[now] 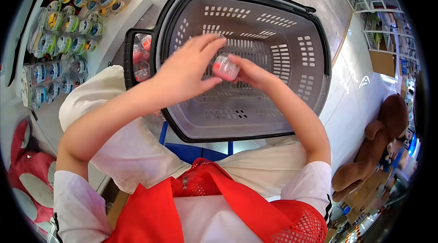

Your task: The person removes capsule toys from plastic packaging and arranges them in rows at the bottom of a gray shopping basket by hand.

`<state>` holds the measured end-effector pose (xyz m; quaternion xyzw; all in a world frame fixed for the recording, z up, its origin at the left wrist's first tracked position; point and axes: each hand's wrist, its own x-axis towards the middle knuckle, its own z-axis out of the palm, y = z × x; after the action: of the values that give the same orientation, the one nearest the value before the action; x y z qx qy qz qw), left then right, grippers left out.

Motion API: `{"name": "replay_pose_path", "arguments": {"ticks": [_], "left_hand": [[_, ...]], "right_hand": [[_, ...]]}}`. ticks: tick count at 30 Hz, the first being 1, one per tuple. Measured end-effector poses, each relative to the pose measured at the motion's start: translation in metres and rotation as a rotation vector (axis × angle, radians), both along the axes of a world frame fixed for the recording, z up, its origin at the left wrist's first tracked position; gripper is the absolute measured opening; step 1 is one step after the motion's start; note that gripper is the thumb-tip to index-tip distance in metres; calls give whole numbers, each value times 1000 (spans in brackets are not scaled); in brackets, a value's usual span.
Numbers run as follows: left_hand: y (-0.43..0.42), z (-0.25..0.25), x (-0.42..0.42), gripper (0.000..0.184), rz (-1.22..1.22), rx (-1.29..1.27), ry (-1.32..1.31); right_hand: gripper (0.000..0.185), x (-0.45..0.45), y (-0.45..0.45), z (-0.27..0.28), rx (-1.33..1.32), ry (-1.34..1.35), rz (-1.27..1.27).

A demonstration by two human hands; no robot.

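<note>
A grey plastic basket with a black rim stands in front of my knees, its slotted floor visible. Over it, my right hand holds a small round clear container with a pink-red part between thumb and fingers. My left hand is just to the left of the container, its fingers apart and slightly blurred, with nothing in it. Several similar red-and-clear containers show through the opening of the basket's handle at the left.
Packs of round clear containers with blue, yellow and green contents hang or stand at the upper left beside a white ledge. A pink plush toy lies lower left, a brown one at the right. Shelves stand far right.
</note>
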<state>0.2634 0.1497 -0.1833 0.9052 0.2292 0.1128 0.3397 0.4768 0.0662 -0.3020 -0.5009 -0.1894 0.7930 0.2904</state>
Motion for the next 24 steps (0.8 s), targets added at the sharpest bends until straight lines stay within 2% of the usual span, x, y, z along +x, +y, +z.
{"name": "replay_pose_path", "arguments": {"ticks": [1, 3, 4, 8, 11, 12, 15, 18, 21, 24], "left_hand": [[10, 3, -2, 67, -17, 106, 48], [27, 8, -9, 65, 9, 449, 184], [33, 9, -12, 61, 39, 520, 265], [43, 0, -23, 56, 97, 617, 473], [45, -3, -25, 55, 13, 538, 610], [49, -5, -27, 53, -44, 617, 600], [53, -6, -22, 52, -43, 635, 564], [57, -5, -19, 51, -42, 607, 439], [58, -3, -20, 50, -62, 577, 436], [57, -2, -19, 49, -74, 580, 439]], "right_hand": [[48, 10, 1, -23, -76, 14, -63], [50, 19, 5, -48, -118, -181, -247], [51, 22, 7, -62, -139, -279, -337], [53, 35, 23, -147, -41, -676, -570], [49, 35, 37, -186, 222, -1045, -453], [48, 34, 42, -202, 252, -1085, -434], [47, 31, 56, -243, 339, -1202, -373], [51, 17, 59, -202, 366, -1146, -503], [63, 20, 55, -216, 339, -1035, -484], [62, 24, 52, -228, 449, -1039, -492]]}}
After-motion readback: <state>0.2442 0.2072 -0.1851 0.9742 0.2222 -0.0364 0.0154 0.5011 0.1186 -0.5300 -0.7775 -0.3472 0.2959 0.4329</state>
